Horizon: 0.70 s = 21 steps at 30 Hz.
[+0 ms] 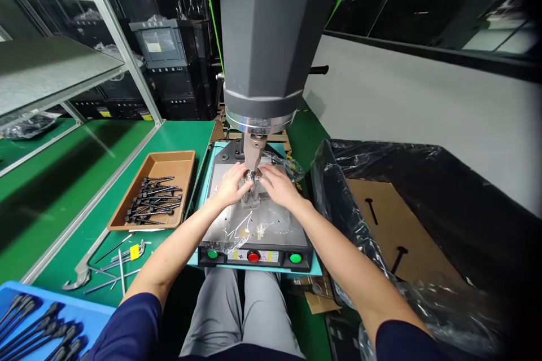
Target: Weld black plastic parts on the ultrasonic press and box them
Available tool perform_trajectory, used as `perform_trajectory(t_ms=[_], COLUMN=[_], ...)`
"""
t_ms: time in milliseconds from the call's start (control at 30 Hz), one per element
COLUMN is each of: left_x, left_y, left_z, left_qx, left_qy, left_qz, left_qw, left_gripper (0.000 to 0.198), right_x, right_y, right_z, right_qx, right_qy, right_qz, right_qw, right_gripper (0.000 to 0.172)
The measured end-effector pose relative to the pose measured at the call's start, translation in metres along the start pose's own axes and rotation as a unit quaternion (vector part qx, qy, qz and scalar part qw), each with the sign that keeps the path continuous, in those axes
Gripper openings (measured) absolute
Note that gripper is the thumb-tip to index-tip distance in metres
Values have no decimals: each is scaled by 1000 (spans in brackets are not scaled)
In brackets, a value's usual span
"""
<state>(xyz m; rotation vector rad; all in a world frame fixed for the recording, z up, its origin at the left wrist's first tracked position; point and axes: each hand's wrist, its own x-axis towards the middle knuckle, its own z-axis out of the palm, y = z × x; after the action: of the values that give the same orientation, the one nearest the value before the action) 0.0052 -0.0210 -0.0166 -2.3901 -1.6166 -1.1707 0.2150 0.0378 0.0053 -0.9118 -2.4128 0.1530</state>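
Both my hands rest on the metal plate of a press machine, right under its horn. My left hand and my right hand meet at a small metal fixture below the horn tip, with fingers curled around a small part that I cannot make out. The big grey machine head hangs above them.
A brown tray of several black rod-like parts lies left of the machine. A blue tray with more rods sits at bottom left, with a wrench and loose tools beside it. A plastic-lined box stands at right. Green, red and green buttons front the machine.
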Motion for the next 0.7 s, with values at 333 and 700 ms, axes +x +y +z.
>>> perform_trajectory(t_ms=[333,700], left_x=[1,16], left_y=[-15,-6], left_z=[-8,-27], left_qx=[-111,-69], left_qy=[-63,-59], left_qz=[-125,-179], left_qw=[984,980], left_gripper=[62,73], right_x=[6,-3], right_y=[-4,-7], right_z=[5,-17], right_qx=[78,54], right_qy=[-50,-6], right_qz=[74,75], right_qw=[993,996], right_gripper=[51,55])
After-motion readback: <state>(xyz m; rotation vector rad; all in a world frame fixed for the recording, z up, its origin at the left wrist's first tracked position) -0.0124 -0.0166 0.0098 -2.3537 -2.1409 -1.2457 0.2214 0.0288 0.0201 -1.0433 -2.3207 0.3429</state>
